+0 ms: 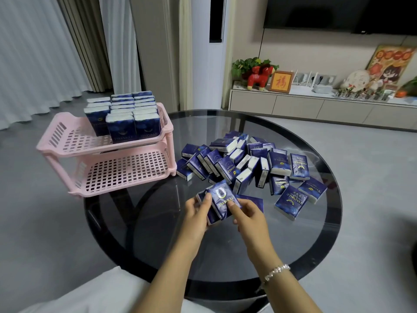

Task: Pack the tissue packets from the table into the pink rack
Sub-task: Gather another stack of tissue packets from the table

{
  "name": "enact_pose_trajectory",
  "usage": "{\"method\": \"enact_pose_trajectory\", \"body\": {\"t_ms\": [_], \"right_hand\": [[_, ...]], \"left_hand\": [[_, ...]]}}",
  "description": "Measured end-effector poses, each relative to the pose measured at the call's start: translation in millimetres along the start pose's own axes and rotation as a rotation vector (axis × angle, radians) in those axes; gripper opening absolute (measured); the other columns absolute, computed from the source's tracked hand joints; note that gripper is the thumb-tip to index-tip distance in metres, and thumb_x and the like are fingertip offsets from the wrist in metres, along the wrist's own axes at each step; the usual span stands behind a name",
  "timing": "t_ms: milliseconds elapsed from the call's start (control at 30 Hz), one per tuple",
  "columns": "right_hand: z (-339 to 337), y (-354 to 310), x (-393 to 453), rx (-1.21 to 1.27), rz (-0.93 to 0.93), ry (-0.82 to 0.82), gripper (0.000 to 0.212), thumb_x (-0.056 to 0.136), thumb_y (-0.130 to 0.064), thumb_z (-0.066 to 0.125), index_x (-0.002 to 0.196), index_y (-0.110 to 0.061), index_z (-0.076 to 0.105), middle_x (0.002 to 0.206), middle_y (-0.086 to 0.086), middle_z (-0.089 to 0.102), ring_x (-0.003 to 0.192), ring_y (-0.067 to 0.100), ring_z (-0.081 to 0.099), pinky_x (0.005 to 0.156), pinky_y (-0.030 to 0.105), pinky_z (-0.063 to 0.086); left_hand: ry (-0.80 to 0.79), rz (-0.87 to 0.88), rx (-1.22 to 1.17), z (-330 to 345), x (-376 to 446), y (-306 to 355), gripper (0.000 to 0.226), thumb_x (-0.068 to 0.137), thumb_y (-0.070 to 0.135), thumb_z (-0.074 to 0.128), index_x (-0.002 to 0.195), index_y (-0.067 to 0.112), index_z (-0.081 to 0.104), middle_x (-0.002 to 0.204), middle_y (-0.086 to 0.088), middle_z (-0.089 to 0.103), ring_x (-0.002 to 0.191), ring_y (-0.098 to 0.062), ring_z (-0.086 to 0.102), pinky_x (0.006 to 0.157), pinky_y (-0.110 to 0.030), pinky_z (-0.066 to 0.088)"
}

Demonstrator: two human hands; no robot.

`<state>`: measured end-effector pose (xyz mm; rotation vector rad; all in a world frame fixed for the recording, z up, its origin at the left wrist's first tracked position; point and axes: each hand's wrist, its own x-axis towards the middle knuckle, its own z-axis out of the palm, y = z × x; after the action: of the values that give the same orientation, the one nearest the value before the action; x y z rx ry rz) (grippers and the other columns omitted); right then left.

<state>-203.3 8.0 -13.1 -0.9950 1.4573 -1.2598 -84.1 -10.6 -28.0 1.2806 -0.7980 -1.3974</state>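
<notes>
A small stack of tissue packets (220, 203) is pinched between left hand (196, 213) and right hand (247, 213) – squared for the pink rack (67, 141) – others heaped on the bench (225, 256)

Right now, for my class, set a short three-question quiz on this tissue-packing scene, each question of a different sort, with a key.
1. True or false: the lower shelf of the pink rack holds tissue packets.
2. Which hands grip the held packets? A) the left hand only B) the right hand only C) both
3. Fill in: the loose pile of packets lies on the round ___ table.

Key: 1 false, only the top shelf holds upright packets; 2 C; 3 glass.
</notes>
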Motion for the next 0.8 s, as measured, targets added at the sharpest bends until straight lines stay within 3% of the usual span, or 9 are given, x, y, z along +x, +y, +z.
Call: {"method": "enact_pose_trajectory", "body": {"t_ms": [100, 167, 267, 333, 400, 467, 533, 633, 800], "right_hand": [[2.5, -2.4, -1.0, -0.063, -0.062, -0.001, 0.008, 0.084, -0.027, 0.067, 0.085, -0.019, 0.066, 0.076, -0.008, 0.065, 0.064, -0.003, 0.057, 0.061, 0.011, 0.044], [2.5, -5.3, -1.3, -0.098, -0.091, -0.016, 0.005, 0.083, -0.025, 0.069, 0.08, -0.023, 0.066, 0.079, -0.007, 0.067, 0.063, -0.008, 0.058, 0.058, 0.006, 0.043], [-4.2, -7.2, 6.7, -0.214, -0.153, -0.004, 0.002, 0.083, -0.028, 0.069, 0.081, -0.027, 0.069, 0.087, -0.004, 0.069, 0.071, -0.002, 0.06, 0.061, 0.01, 0.044], [-14.9, -8.5, 17.6, -0.396, -0.212, 0.07, 0.013, 0.085, -0.029, 0.066, 0.096, -0.023, 0.07, 0.098, 0.0, 0.065, 0.084, 0.009, 0.06, 0.07, 0.018, 0.044], [-27.9, -12.3, 30.1, -0.681, -0.241, 0.088, 0.029, 0.087, -0.029, 0.062, 0.114, -0.017, 0.065, 0.112, 0.005, 0.058, 0.105, 0.021, 0.053, 0.088, 0.027, 0.041], [-37.1, -17.4, 40.0, -0.921, -0.192, 0.0, 0.042, 0.09, -0.031, 0.058, 0.129, -0.015, 0.054, 0.13, 0.004, 0.051, 0.121, 0.028, 0.037, 0.101, 0.034, 0.031], [-41.0, -18.5, 48.0, -1.063, -0.14, -0.103, 0.052, 0.091, -0.035, 0.055, 0.137, -0.014, 0.044, 0.14, 0.002, 0.045, 0.124, 0.029, 0.031, 0.103, 0.035, 0.029], [-41.0, -20.3, 51.6, -1.157, -0.079, -0.182, 0.049, 0.09, -0.039, 0.054, 0.131, -0.013, 0.048, 0.132, 0.009, 0.05, 0.119, 0.031, 0.033, 0.097, 0.038, 0.033], [-45.3, -20.2, 45.3, -1.08, -0.023, -0.214, 0.028, 0.083, -0.042, 0.062, 0.093, -0.018, 0.052, 0.097, 0.006, 0.048, 0.1, 0.025, 0.041, 0.074, 0.03, 0.034]], "left_hand": [[-0.054, 0.027, 0.061, 1.3, -1.7, -0.1, 0.059, 0.064, 0.059, 0.076, 0.107, 0.029, 0.049, 0.11, -0.002, 0.069, 0.102, -0.019, 0.067, 0.093, -0.048, 0.052], [-0.072, 0.036, 0.061, 2.4, -2.6, 0.2, 0.047, 0.075, 0.045, 0.073, 0.11, 0.024, 0.051, 0.11, -0.003, 0.069, 0.099, -0.016, 0.067, 0.094, -0.044, 0.052], [-0.065, 0.025, -0.01, 1.7, -0.1, -0.3, 0.027, 0.088, 0.025, 0.065, 0.111, 0.016, 0.055, 0.107, -0.007, 0.07, 0.098, -0.02, 0.068, 0.094, -0.045, 0.051], [-0.062, 0.019, -0.044, 0.0, 1.2, -0.1, 0.019, 0.088, 0.023, 0.064, 0.105, 0.021, 0.057, 0.104, -0.005, 0.071, 0.096, -0.021, 0.069, 0.093, -0.046, 0.052], [-0.051, 0.027, -0.031, -2.4, 3.4, -1.0, 0.016, 0.088, 0.023, 0.065, 0.102, 0.025, 0.057, 0.104, -0.002, 0.07, 0.097, -0.02, 0.069, 0.093, -0.047, 0.052], [-0.038, 0.036, -0.009, -4.8, 6.3, -2.7, 0.018, 0.086, 0.026, 0.067, 0.102, 0.027, 0.059, 0.105, 0.0, 0.07, 0.099, -0.02, 0.068, 0.095, -0.048, 0.051], [-0.035, 0.044, 0.02, -6.0, 8.8, -3.9, 0.022, 0.084, 0.029, 0.068, 0.105, 0.029, 0.061, 0.107, 0.003, 0.07, 0.102, -0.018, 0.067, 0.097, -0.049, 0.049], [-0.03, 0.056, 0.029, -6.8, 10.1, -4.6, 0.034, 0.086, 0.026, 0.067, 0.119, 0.028, 0.058, 0.115, 0.004, 0.067, 0.107, -0.018, 0.064, 0.099, -0.048, 0.048], [-0.016, 0.086, 0.066, -8.3, 7.9, -3.4, 0.06, 0.072, 0.044, 0.073, 0.127, 0.028, 0.054, 0.12, 0.005, 0.066, 0.11, -0.017, 0.063, 0.099, -0.047, 0.048]]}}
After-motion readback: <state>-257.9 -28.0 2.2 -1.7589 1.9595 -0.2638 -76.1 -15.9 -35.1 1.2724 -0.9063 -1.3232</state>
